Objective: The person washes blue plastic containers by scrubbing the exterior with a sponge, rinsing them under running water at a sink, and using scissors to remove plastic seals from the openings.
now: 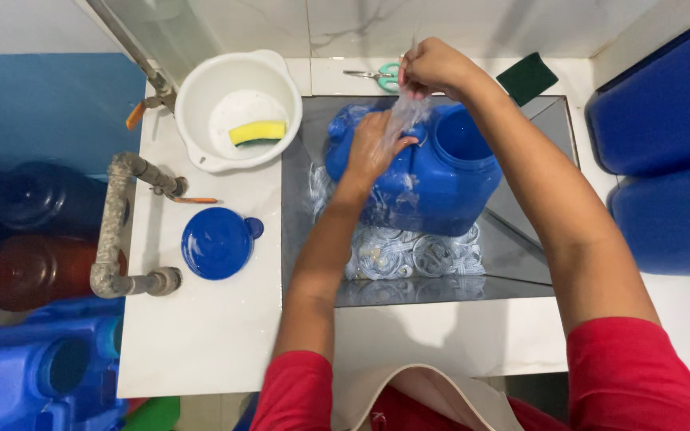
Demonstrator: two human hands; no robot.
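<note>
Nearest the camera are the person's red sleeves and a beige apron bib (429, 395), from which both bare forearms reach out over a white counter (201, 335) toward a steel sink (513, 263).

In the sink a blue plastic jerrycan (441, 179) lies on its side with its wide round mouth turned upward and to the right, resting on a heap of pale clear plastic rings or seals (409, 255) that seems to cushion it off the basin floor. The left hand (373, 148) presses flat on the can's upper shoulder, fingers spread rather than curled, apparently to steady it. The right hand (433, 68) is raised above the can, fingertips pinched shut on a strip of thin clear plastic film (405, 112) that stretches down to the can near the left hand, taut as though being peeled away.

Beyond the sink lie green-handled scissors (381, 76) and a dark green scouring pad (527, 77), both within reach. To the left a white basin (201, 104) holds a yellow-and-green sponge (257, 132), and a round blue lid (217, 243) lies flat on the counter beside a grey pipe tap (113, 231). More blue containers (664, 112) stand at the right.
</note>
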